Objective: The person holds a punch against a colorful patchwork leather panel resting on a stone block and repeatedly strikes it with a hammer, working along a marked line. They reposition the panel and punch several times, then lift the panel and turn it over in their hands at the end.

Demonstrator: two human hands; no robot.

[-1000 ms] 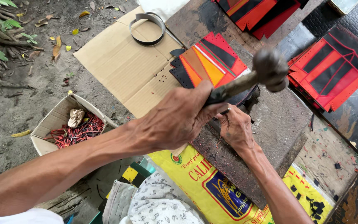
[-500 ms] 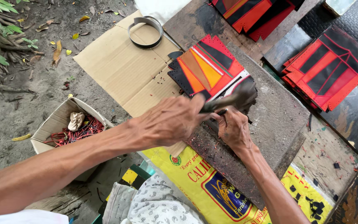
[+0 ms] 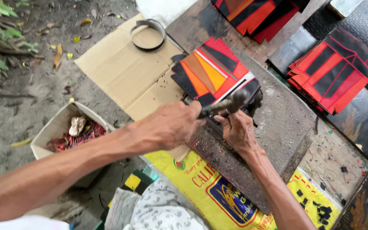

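The left hand (image 3: pixel 171 125) is clenching its fingers around the handle of a hammer (image 3: pixel 226 104), whose dark metal head is hanging at about two o'clock from the knuckles, just above a stack of red, orange and black cut pieces (image 3: pixel 211 72). The right hand (image 3: pixel 237 130) is sitting just at three o'clock of the left one, its fingers pinched around something small and upright under the hammer head; what that thing is, I cannot tell, as the fingers are hiding it. Both hands are working over a thick, grey, pitted block (image 3: pixel 277 127) that is lying slantwise on the wooden surface (image 3: pixel 333 157). The coloured stack is resting on the block's twelve o'clock end, its near edge touching the spot below the hammer.

At three o'clock, well apart, another pile of red and black pieces (image 3: pixel 333 70) is lying on the surface. At ten o'clock a flat sheet of cardboard (image 3: pixel 124 72) is covering the ground, with a metal ring (image 3: pixel 148 35) on its far end. At nine o'clock an open cardboard box (image 3: pixel 62 127) is holding red scraps. A yellow printed sack (image 3: pixel 218 191) is spreading below the block at six o'clock.
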